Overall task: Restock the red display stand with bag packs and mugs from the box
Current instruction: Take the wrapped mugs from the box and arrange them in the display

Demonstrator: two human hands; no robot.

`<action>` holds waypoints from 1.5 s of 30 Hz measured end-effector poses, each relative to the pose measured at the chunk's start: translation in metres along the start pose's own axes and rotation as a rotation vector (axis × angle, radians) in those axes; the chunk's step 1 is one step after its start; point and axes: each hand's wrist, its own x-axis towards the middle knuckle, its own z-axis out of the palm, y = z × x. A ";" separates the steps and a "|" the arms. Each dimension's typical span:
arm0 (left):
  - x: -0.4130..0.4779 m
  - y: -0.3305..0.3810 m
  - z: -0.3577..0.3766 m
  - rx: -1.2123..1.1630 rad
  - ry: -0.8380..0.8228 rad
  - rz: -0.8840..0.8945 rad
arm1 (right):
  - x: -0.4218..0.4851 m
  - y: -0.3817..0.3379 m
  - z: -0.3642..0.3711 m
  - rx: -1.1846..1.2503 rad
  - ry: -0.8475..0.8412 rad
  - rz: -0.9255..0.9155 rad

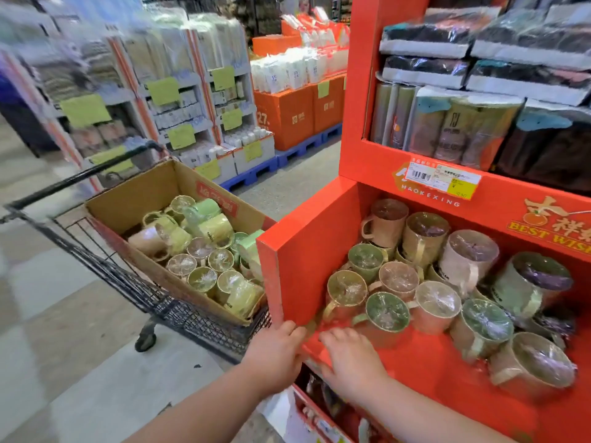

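Hands, left [275, 350] and right [351, 356], empty, fingers relaxed, on red display stand [303, 251] front lip, mugs [387, 311] just beyond.

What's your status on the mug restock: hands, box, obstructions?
Left hand on red stand front corner, right hand flat on its shelf; neither holds a mug. Box in cart holds many mugs. Path between clear.

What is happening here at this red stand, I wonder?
A person is restocking the red display stand. Neither hand holds a mug now: the left hand is at the front corner of the mug shelf, and the right hand rests on its bare floor. Wrapped mugs already stand on the shelf, and many more lie in the cardboard box in the cart. Bag packs fill the shelf above.
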 end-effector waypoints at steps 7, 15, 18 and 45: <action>-0.029 -0.045 -0.002 -0.006 -0.083 -0.101 | 0.019 -0.047 0.003 -0.015 -0.062 -0.062; -0.075 -0.134 -0.002 -0.054 -0.120 -0.176 | 0.060 -0.126 0.011 -0.029 -0.113 -0.043; -0.094 -0.174 -0.004 -0.065 -0.113 -0.194 | 0.079 -0.162 0.012 -0.018 -0.112 -0.039; -0.102 -0.362 -0.009 -0.203 -0.073 -0.312 | 0.221 -0.263 0.024 0.018 -0.123 0.064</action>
